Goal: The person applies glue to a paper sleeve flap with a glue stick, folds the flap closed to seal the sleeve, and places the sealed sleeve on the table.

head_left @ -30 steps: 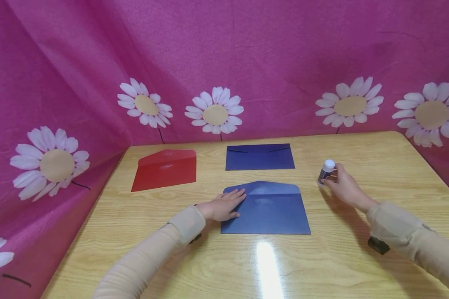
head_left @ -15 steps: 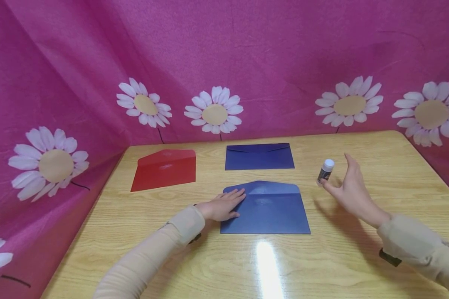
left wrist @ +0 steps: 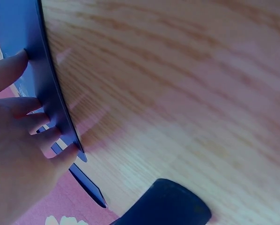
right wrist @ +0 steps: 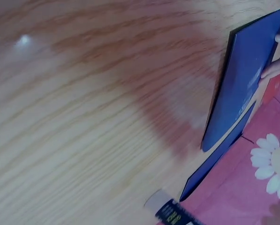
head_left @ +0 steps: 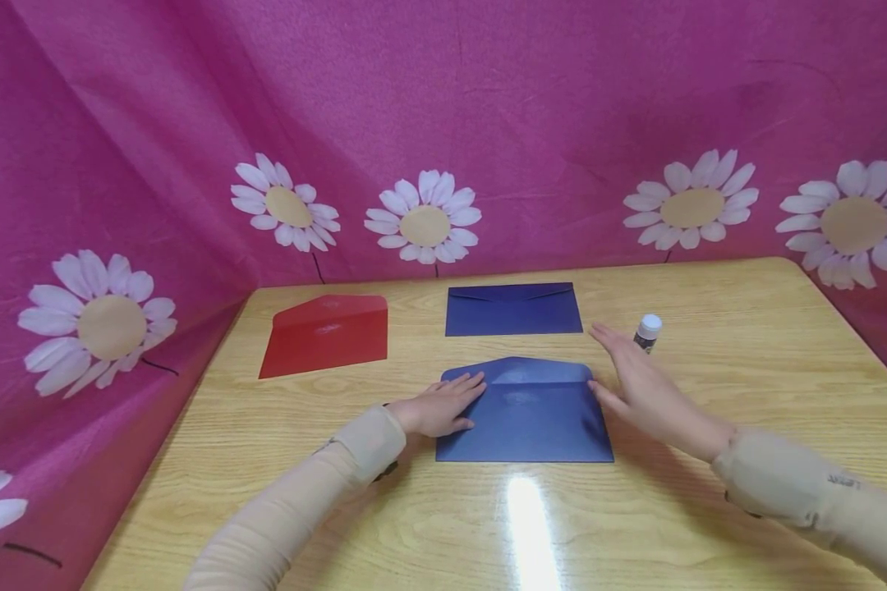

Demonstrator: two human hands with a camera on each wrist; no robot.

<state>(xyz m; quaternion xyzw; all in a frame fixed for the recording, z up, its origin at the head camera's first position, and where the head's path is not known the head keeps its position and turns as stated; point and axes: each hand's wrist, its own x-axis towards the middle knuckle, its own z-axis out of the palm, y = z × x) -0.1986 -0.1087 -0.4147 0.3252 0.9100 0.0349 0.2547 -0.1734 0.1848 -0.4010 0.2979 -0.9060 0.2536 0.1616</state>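
A blue envelope (head_left: 528,423) lies on the table with its flap raised away from me and a pale smear near the fold. My left hand (head_left: 441,409) rests on its left side, fingers straight; the left wrist view also shows that hand (left wrist: 25,136) along the envelope's edge. At the envelope's right edge is my right hand (head_left: 654,398), fingers extended and holding nothing; whether its thumb touches the paper I cannot tell. Just behind it a glue stick (head_left: 649,327) with a white cap stands upright, its lower part hidden by the hand.
A red envelope (head_left: 328,341) with its flap up and a pale smear lies at the back left. Behind the blue one is a dark blue envelope (head_left: 513,312), its flap folded down. A pink cloth (head_left: 547,123) with daisies hangs around the wooden table (head_left: 325,492).
My right hand has let go of the glue stick, leaving it upright on the table, and has moved left to the blue envelope's right edge. The left hand has stayed in place.
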